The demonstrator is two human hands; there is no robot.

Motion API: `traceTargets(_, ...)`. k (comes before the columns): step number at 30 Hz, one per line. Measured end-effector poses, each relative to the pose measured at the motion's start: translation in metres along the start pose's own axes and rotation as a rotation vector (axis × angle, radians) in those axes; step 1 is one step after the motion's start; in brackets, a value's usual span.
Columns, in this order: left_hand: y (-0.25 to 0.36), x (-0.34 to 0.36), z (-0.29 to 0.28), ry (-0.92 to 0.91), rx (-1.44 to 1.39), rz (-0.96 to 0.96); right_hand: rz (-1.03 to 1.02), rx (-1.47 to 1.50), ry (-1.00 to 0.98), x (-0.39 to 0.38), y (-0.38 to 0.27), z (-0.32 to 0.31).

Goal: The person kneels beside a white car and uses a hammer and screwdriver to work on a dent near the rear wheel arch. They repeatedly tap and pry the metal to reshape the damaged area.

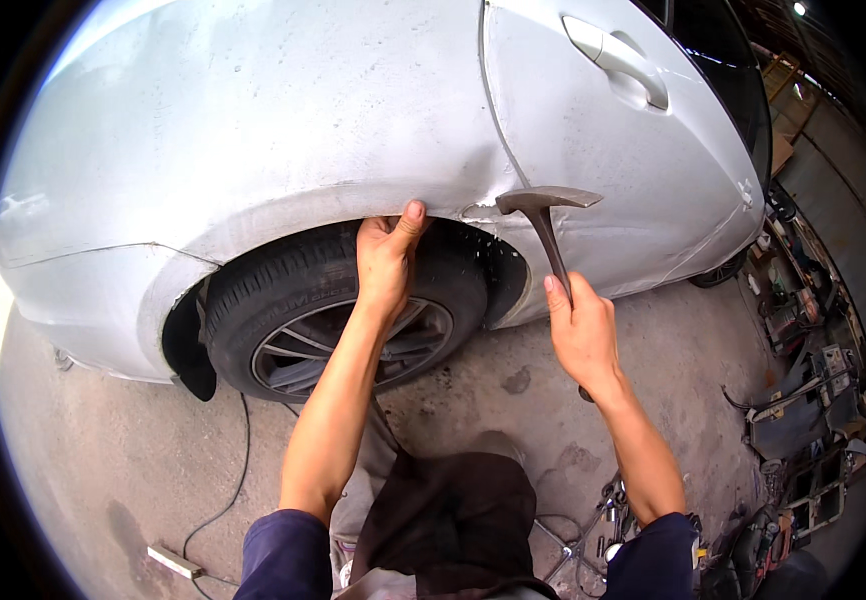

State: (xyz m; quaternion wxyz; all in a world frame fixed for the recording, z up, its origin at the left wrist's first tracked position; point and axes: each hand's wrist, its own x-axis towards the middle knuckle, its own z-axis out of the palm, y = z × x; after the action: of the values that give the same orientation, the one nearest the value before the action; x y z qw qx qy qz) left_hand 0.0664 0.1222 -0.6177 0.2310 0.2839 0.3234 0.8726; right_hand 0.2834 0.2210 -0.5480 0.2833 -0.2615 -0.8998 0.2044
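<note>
A silver car's rear fender (283, 130) curves over a black tire (253, 335) with a spoked rim. At the top of the wheel arch, my left hand (386, 265) is closed around the fender edge, thumb on the outside. Its fingers go behind the lip, so whether they also hold something there is hidden. My right hand (585, 335) grips a body hammer (550, 225) by its dark handle. The hammer's head, long and pointed at one end, is at the lower rear door corner, beside creased, chipped metal; I cannot tell whether it touches the panel.
A door handle (618, 62) stands out higher on the car. A cable runs across the concrete floor (143, 430) to a white power strip (174, 561) at lower left. Metal tools (613, 505) lie near my right elbow. Car parts and clutter (803, 415) line the right side.
</note>
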Motion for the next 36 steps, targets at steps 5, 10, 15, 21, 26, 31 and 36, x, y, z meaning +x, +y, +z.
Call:
traceTargets(5, 0.003, -0.006, -0.006, 0.023, -0.016, 0.021, -0.105, 0.419, 0.337, -0.012, -0.044, -0.026)
traceTargets(10, 0.0, -0.011, 0.01, 0.025, -0.053, 0.012, -0.174, 0.613, 0.419, -0.032, -0.046, -0.024)
traceTargets(15, -0.006, -0.012, 0.006, -0.05, 0.0, -0.016, 0.187, 0.675, 0.218, -0.101, 0.0, -0.008)
traceTargets(21, -0.023, -0.037, -0.011, -0.153, 0.016, 0.007, 0.659, 0.833, 0.165, -0.247, 0.067, 0.045)
traceTargets(26, -0.034, -0.043, -0.008, -0.144, -0.027, 0.058, 0.955, 0.929, 0.159, -0.306, 0.086, 0.073)
traceTargets(31, -0.025, -0.039, -0.024, -0.128, -0.003, 0.047, 1.056, 1.016, -0.02, -0.315, 0.077, 0.085)
traceTargets(36, -0.013, -0.042, -0.037, 0.01, -0.055, 0.024, 0.723, 0.867, 0.051, -0.258, 0.002, 0.075)
